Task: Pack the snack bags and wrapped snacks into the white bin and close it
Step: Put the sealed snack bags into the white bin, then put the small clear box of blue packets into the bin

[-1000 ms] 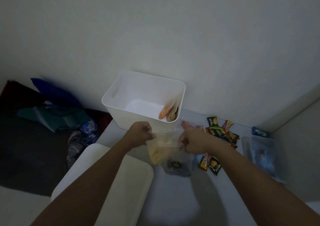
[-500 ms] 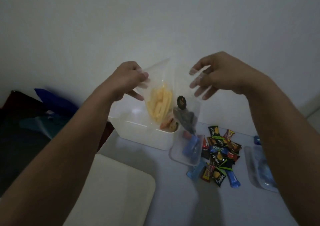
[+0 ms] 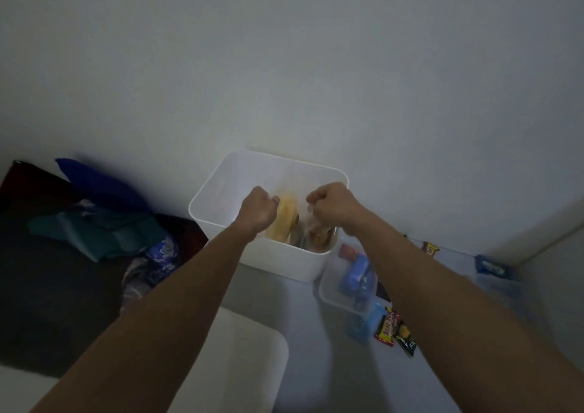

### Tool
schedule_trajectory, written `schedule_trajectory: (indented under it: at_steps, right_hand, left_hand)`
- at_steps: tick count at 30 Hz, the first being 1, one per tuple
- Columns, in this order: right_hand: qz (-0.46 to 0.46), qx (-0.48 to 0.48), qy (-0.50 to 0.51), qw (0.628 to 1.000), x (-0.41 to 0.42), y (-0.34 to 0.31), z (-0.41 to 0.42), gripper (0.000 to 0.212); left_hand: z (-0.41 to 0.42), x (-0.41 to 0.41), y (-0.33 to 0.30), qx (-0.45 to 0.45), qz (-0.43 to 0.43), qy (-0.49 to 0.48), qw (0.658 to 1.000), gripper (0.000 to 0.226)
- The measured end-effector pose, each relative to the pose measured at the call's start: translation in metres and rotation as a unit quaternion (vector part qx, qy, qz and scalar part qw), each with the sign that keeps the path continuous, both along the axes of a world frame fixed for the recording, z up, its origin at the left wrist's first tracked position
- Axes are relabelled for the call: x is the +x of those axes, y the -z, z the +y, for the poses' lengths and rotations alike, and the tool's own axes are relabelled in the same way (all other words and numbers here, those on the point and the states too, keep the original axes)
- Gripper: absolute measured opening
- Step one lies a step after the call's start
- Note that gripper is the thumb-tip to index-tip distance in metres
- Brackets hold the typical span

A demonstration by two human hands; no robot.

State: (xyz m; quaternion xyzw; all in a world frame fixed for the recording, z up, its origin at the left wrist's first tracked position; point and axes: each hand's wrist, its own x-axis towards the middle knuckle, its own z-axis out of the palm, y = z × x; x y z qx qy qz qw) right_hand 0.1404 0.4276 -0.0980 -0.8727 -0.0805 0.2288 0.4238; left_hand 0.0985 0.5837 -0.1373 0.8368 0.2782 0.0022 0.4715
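Note:
The white bin (image 3: pixel 221 188) stands against the wall on a pale table. Both my hands hover over its right half. My left hand (image 3: pixel 257 208) and my right hand (image 3: pixel 335 207) each pinch a top corner of a clear snack bag (image 3: pixel 284 216) holding yellow sticks, which hangs down inside the bin. Beside it in the bin leans another bag with orange snacks (image 3: pixel 319 234). To the right of the bin lies a clear bag of blue packets (image 3: pixel 354 278), and wrapped snacks (image 3: pixel 390 330) lie scattered nearer to me.
The bin's white lid (image 3: pixel 240 359) lies flat at the table's near left. Another clear bag with blue contents (image 3: pixel 493 270) sits at the far right by the wall corner. Left of the table is a dark surface with blue and teal cloth (image 3: pixel 94 226).
The yellow-stick bag was raised high above the bin half a second ago. Both hands have come down with it, and it now hangs inside the bin.

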Motion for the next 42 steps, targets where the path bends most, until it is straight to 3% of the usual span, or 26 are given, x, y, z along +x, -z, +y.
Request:
schedule_trajectory:
  at_steps: [4, 6, 8, 11, 16, 22, 26, 33, 38, 42]
  right_hand:
    - [0.077, -0.066, -0.027, 0.994, 0.005, 0.024, -0.006, 0.028]
    - [0.089, -0.078, -0.034, 0.992, 0.009, 0.027, -0.008, 0.028]
    - [0.051, -0.115, -0.032, 0.992, 0.013, 0.023, -0.008, 0.026]
    - [0.007, -0.152, -0.021, 0.988, 0.015, 0.015, -0.012, 0.017]
    - [0.018, -0.119, -0.016, 0.993, 0.014, 0.016, -0.022, 0.02]
    - [0.04, -0.097, -0.017, 0.994, 0.008, 0.018, -0.028, 0.016]
    - [0.015, -0.057, 0.007, 0.998, 0.009, 0.018, -0.035, 0.014]
    - [-0.003, 0.004, 0.045, 0.999, 0.007, 0.024, -0.065, 0.009]
    - [0.015, 0.034, 0.081, 0.996, -0.009, 0.028, -0.09, 0.007]
    - [0.021, 0.012, 0.104, 0.994, -0.021, 0.038, -0.119, 0.004]
  left_hand:
    - [-0.008, 0.003, 0.015, 0.035, 0.064, 0.095, 0.993, 0.033]
    - [-0.014, 0.007, 0.009, -0.006, 0.118, 0.15, 0.982, 0.038]
    - [-0.015, 0.012, 0.006, -0.067, 0.173, 0.175, 0.967, 0.044]
    - [-0.013, 0.021, 0.009, -0.127, 0.18, 0.146, 0.965, 0.04]
    - [-0.022, 0.031, 0.018, -0.05, 0.211, 0.177, 0.96, 0.012]
    - [-0.035, 0.039, 0.029, -0.022, 0.226, 0.207, 0.952, 0.028]
    - [-0.035, 0.039, 0.032, -0.001, 0.217, 0.187, 0.958, 0.022]
    - [-0.033, 0.027, 0.025, 0.076, 0.113, 0.169, 0.976, 0.036]
    - [-0.046, 0.002, 0.011, 0.141, -0.025, 0.121, 0.982, 0.019]
    - [-0.076, -0.02, 0.001, 0.126, -0.129, 0.113, 0.977, 0.009]
